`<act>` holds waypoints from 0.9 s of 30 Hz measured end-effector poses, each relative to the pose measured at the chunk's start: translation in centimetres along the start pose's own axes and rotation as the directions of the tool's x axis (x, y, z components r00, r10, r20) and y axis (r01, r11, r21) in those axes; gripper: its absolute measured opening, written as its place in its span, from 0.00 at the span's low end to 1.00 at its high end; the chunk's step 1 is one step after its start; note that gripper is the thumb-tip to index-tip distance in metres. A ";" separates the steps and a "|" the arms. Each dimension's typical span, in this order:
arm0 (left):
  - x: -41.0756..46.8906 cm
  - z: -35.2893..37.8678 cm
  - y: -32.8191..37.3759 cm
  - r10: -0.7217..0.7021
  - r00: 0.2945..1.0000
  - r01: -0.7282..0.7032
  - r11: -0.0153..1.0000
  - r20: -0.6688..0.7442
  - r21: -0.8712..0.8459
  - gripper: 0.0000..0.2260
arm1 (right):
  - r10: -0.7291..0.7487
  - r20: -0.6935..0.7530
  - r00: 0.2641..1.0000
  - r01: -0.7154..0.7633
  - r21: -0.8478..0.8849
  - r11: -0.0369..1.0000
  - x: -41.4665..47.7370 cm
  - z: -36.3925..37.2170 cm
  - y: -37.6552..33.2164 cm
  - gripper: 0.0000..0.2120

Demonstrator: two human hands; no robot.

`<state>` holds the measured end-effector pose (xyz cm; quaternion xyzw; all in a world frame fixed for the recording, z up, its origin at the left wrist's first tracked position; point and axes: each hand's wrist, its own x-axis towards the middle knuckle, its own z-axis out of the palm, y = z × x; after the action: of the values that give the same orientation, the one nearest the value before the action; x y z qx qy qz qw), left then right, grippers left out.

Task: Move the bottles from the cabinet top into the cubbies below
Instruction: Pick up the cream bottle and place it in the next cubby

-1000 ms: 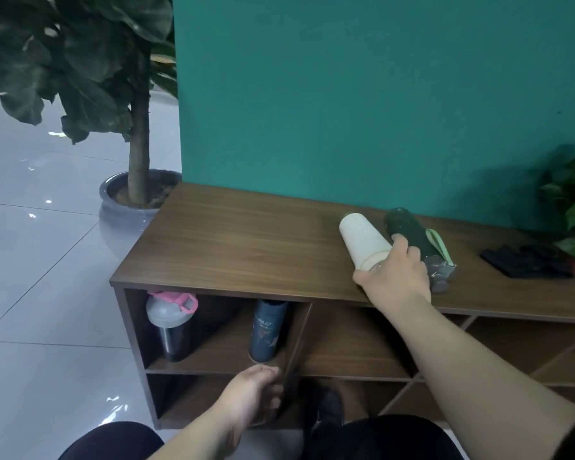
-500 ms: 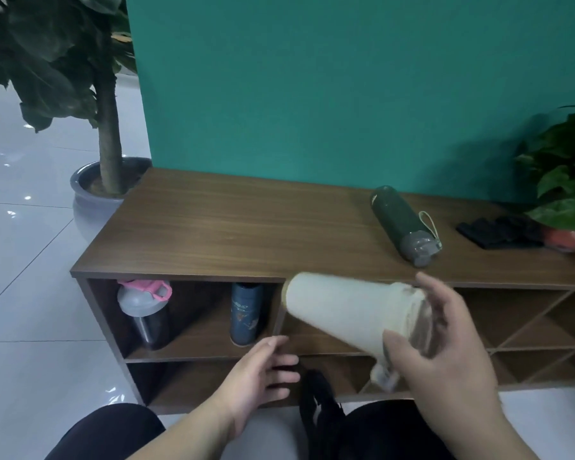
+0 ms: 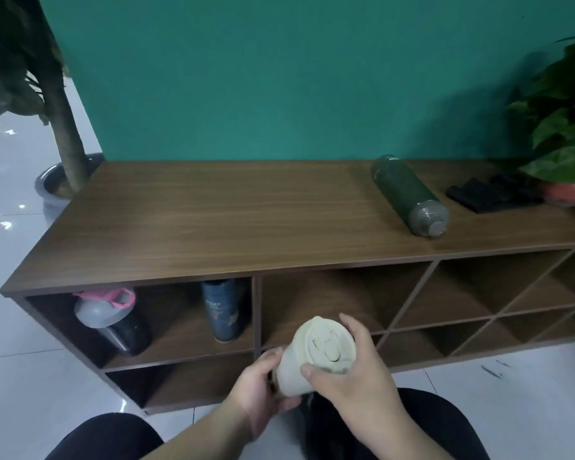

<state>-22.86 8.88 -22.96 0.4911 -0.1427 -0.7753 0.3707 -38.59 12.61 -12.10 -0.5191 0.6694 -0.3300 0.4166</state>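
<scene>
I hold a cream bottle (image 3: pixel 307 355) upright in front of the cabinet, its lid facing me. My right hand (image 3: pixel 356 370) grips it around the lid and my left hand (image 3: pixel 259 390) cups its lower side. A dark green bottle (image 3: pixel 405 194) lies on its side on the wooden cabinet top (image 3: pixel 213 220), to the right. In the upper left cubby stand a grey shaker with a pink lid (image 3: pixel 108 317) and a dark blue bottle (image 3: pixel 223 310). The middle cubby (image 3: pixel 329 293) just behind the cream bottle holds nothing.
A black cloth (image 3: pixel 492 194) and a potted plant (image 3: pixel 568 127) sit at the cabinet top's right end. A large potted tree (image 3: pixel 60 127) stands on the floor at the left. Diagonal cubbies (image 3: pixel 498 307) fill the cabinet's right part. My knees are at the bottom.
My right hand has brought the cream bottle down from the cabinet top and turned it upright. My left hand has come up from the cubby front and taken hold of its side.
</scene>
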 end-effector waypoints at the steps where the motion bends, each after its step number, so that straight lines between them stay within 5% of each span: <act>1: 1.0 0.3 0.1 -0.007 1.000 0.007 0.999 -0.019 -0.046 0.18 | -0.009 -0.005 1.000 0.008 -0.043 0.999 0.9 0.1 0.1 0.47; 6: 5.4 2.2 0.5 -0.063 0.998 0.055 0.968 -0.024 -0.244 0.27 | 0.010 -0.078 0.997 -0.022 -0.153 0.988 7.0 1.2 -0.2 0.46; 10: 7.3 2.7 1.1 -0.020 0.998 0.013 0.993 -0.052 -0.115 0.24 | 0.043 -0.098 0.994 -0.062 -0.196 0.979 11.3 2.2 -0.3 0.44; 13: 8.3 2.7 2.5 -0.014 0.992 0.010 0.999 -0.125 -0.036 0.26 | 0.029 -0.101 0.995 -0.053 -0.242 0.969 13.5 3.4 -0.6 0.33; 22: 9.8 2.4 4.4 0.012 0.963 -0.019 1.000 -0.268 -0.023 0.21 | 0.044 -0.069 0.997 -0.061 -0.263 0.963 16.9 6.1 -0.9 0.22; 27: 10.3 2.8 4.8 -0.027 0.957 0.006 0.997 -0.288 -0.074 0.21 | 0.044 -0.070 0.997 -0.061 -0.261 0.963 17.0 6.9 -0.9 0.26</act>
<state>-25.76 -2.15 -25.56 0.5863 -0.0547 -0.7031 0.3986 -33.89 -4.20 -17.96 -0.5411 0.7336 -0.2435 0.3314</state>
